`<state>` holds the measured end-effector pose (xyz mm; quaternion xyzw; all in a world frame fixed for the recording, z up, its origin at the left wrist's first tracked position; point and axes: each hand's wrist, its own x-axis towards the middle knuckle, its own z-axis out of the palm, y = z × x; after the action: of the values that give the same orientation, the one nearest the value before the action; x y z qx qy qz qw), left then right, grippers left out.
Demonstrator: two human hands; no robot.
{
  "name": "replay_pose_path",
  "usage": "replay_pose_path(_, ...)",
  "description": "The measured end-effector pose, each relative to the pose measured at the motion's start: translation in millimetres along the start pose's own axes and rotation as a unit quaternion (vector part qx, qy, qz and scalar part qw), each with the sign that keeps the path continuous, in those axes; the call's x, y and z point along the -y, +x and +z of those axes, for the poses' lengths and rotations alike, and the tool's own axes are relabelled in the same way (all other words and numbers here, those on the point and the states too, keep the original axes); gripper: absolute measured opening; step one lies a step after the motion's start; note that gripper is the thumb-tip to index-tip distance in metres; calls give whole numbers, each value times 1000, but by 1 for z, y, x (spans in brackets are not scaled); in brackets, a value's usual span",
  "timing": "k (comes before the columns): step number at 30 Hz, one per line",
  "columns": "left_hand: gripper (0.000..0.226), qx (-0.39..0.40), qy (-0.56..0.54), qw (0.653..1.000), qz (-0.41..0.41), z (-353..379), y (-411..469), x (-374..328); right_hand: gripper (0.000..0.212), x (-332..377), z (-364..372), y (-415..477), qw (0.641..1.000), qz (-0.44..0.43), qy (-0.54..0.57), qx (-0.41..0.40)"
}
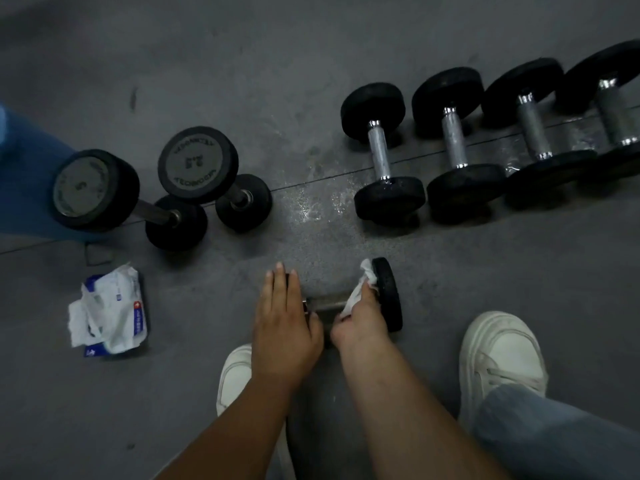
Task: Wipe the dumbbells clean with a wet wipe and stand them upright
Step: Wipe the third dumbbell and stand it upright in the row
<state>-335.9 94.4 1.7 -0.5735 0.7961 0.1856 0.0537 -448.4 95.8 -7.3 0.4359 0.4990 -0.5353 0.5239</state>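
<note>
The dumbbell (pixel 349 301) lies at six o'clock between the shoes. The left hand (pixel 285 327) lies flat, fingers straight, over its left head; the right hand (pixel 362 318) is curled around the wet wipe (pixel 362 284), pressed where handle meets right head. I'd pin that left end firmly and rub round the whole collar.

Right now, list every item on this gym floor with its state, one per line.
Small black rubber dumbbell with steel handle: lying flat, being wiped.
White wet wipe: crumpled in right hand.
Left hand: flat over the dumbbell's left end.
Two grey-capped black dumbbells: standing upright.
Four black dumbbells in a row: lying flat.
Blue-and-white wipes packet: open, wipes spilling out.
</note>
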Motion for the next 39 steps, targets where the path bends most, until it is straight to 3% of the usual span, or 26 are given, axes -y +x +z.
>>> replay_pose_path(3, 82, 69, -19, 997, 37, -13, 8, 6, 43, -1, -8, -5, 998, -46, -27, 24)
replay_pose_path(6, 101, 174, 30, 979, 101, -35, 34, 19, 10, 1, -5, -1, 995, -60, -78, -12)
replay_pose_path(9, 112, 247, 109, 945, 184, -59, 57, 29, 6, 8, 10, -2, 998, -52, -34, -8)
replay_pose_path(11, 113, 266, 137, 927, 224, -68, 56, 39, 25, 11, 9, -6, 999, -26, -22, -2)
replay_pose_path(13, 113, 255, 114, 930, 240, -68, 47, 47, 53, 7, 1, -3, 999, -18, -6, 48)
replay_pose_path(15, 114, 218, 57, 949, 220, -59, 37, 49, 71, 2, 3, 0, 996, -44, -62, 47)
replay_pose_path(18, 118, 151, 14, 973, 171, -35, 39, 44, 54, 1, 17, 5, 996, -45, -73, -11)
replay_pose_path(22, 125, 116, 55, 975, 183, -24, 56, 46, 33, 8, 30, 13, 994, -40, -99, 14)
replay_pose_path(27, 124, 99, 42, 977, 185, -22, 24, 48, 53, -6, 13, 3, 997, -62, -53, -9)
replay_pose_path(31, 119, 88, 65, 967, 229, -15, -16, 62, 70, -5, 7, 12, 998, -11, -59, -30)
replay_pose_path(37, 116, 133, 87, 957, 243, -26, -19, 57, 54, -10, -17, 12, 998, -50, -28, -5)
replay_pose_path(39, 116, 144, 88, 959, 230, -31, -11, 51, 58, -6, -22, 16, 997, -54, -12, 47)
